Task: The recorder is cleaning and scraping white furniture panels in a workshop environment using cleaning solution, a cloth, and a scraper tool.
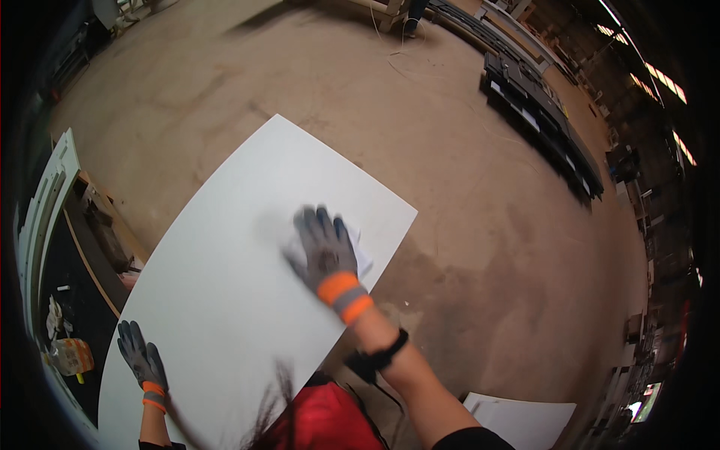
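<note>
A large white panel (225, 247) stretches out before me, its far corner pointing away. My right hand (324, 244), in a grey glove with an orange cuff, lies flat on it with fingers stretched out and slightly blurred. Under that palm a crumpled white cloth (363, 255) sticks out on the right side; the rest of it is hidden. On the panel's left edge rests my left hand (142, 356), gloved the same way, its fingers extended and nothing in them.
Left of the panel, a dark surface (64, 270) bears a clear plastic bottle (71, 356) with orange on it. Dark panels (540, 112) lie stacked on the floor at the far right. Another white panel (521, 421) is at the lower right. A wooden frame (382, 11) stands at the back.
</note>
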The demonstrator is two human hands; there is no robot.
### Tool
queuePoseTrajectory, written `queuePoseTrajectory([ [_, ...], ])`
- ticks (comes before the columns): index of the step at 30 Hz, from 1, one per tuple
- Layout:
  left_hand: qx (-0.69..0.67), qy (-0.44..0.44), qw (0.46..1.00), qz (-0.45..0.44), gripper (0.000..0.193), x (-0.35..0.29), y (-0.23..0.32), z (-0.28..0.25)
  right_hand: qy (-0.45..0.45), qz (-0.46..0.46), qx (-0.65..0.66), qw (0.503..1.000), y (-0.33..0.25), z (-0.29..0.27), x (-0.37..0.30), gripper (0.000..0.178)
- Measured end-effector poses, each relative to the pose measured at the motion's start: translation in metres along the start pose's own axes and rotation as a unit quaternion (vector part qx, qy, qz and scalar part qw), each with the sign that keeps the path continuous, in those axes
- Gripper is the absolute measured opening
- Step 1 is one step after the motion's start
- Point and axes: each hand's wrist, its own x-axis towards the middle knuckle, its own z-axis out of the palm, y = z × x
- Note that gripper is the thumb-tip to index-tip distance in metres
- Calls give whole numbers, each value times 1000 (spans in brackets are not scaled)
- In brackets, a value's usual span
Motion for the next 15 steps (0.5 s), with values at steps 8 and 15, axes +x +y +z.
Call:
queuePoseTrajectory([
  [8, -5, -7, 1000, -1, 58, 2, 4, -4, 53, 141, -11, 989, 60, -5, 36, 65],
  [15, -29, -13, 999, -14, 61, 2, 9, -10, 14, 123, -93, 988, 65, -12, -13, 65],
])
